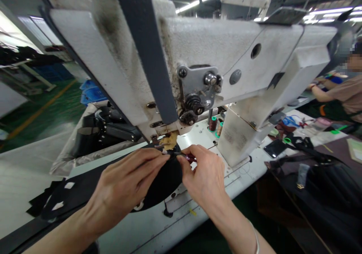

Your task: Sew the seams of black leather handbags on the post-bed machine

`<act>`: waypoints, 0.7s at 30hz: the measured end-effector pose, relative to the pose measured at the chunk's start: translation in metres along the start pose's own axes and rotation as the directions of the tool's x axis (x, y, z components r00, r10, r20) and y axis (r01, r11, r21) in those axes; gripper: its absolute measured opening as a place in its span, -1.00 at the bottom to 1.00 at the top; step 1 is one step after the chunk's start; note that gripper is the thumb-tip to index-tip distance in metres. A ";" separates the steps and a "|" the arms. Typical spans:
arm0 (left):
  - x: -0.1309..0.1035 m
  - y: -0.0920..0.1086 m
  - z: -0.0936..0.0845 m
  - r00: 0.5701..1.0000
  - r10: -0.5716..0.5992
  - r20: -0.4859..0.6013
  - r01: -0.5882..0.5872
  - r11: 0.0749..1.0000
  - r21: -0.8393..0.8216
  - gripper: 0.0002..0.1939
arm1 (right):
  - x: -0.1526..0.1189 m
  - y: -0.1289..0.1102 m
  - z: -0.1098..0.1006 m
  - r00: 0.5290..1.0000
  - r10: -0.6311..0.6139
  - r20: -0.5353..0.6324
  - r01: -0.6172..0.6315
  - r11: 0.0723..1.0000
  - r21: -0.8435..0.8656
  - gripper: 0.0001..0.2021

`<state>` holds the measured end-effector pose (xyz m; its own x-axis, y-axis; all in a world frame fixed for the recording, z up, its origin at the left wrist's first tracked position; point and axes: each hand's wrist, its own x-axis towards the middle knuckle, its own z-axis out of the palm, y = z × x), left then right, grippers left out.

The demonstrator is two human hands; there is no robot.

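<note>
Just below the head of a white sewing machine (240, 50), both hands meet over a black piece of material (166, 182). My left hand (127, 182) is closed, its fingertips pinching the dark upper edge of that piece. My right hand (202, 171) is also closed, thumb against fingers, around a slim dark red tool (191, 158) whose tip points toward the left fingertips. Right behind the fingertips, a scrap of yellowish tape (169, 140) hangs at the machine's needle area. The needle itself is hidden.
Thread spools (213, 123) stand behind the machine's arm. A phone (275, 148) and black bags (325, 182) lie on the right. A bin of black items (107, 127) is at the left, near blue crates (92, 91). Another person (346, 91) sits at the far right.
</note>
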<state>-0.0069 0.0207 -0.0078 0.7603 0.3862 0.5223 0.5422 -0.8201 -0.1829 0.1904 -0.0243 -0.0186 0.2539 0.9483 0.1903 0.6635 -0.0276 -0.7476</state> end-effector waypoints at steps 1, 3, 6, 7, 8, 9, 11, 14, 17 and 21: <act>-0.002 -0.004 0.001 1.000 -0.029 -0.002 0.029 0.999 -0.018 -0.72 | 0.000 0.000 0.000 1.000 0.006 0.002 -0.006 1.000 -0.001 -0.95; -0.005 -0.008 0.002 0.997 -0.072 0.010 0.073 0.994 -0.080 -0.68 | -0.001 -0.001 0.001 1.000 0.007 -0.004 -0.007 1.000 0.004 -0.94; -0.005 -0.005 0.003 0.995 -0.089 0.043 0.094 0.987 -0.130 -0.60 | -0.003 -0.001 0.002 1.000 -0.003 -0.023 0.003 1.000 0.005 -0.94; -0.005 -0.003 0.003 0.995 -0.092 0.044 0.097 0.987 -0.130 -0.60 | -0.003 -0.001 0.003 1.000 -0.006 -0.029 0.006 1.000 0.005 -0.94; -0.003 -0.002 0.002 0.995 -0.092 0.044 0.097 0.987 -0.127 -0.61 | -0.003 -0.002 0.003 0.999 -0.009 -0.034 0.010 1.000 0.006 -0.94; -0.001 -0.001 0.001 0.996 -0.078 0.045 0.083 0.990 -0.118 -0.64 | -0.002 -0.001 0.003 0.999 -0.012 -0.038 0.013 1.000 0.009 -0.93; 0.003 -0.001 -0.002 0.999 -0.010 0.053 0.014 0.997 -0.076 -0.72 | 0.001 0.002 0.000 1.000 -0.013 -0.018 0.014 0.999 0.036 -0.92; 0.009 -0.001 -0.007 0.992 0.097 0.076 -0.098 0.995 0.002 -0.73 | 0.007 0.016 -0.007 0.997 0.009 0.075 -0.018 0.993 0.117 -0.90; 0.009 -0.006 -0.009 0.988 0.128 0.084 -0.130 0.991 0.015 -0.73 | 0.010 0.034 -0.009 0.993 0.055 0.103 -0.081 0.959 0.270 -0.84; 0.000 -0.024 -0.003 0.983 0.116 0.144 -0.116 0.993 -0.006 -0.65 | 0.000 0.043 0.013 0.990 0.106 0.096 -0.142 0.785 0.602 -0.69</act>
<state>-0.0204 0.0390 -0.0012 0.8615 0.3457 0.3720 0.4483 -0.8617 -0.2375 0.2094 -0.0215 -0.0592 0.2542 0.9659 0.0484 0.0612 0.0339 -0.9975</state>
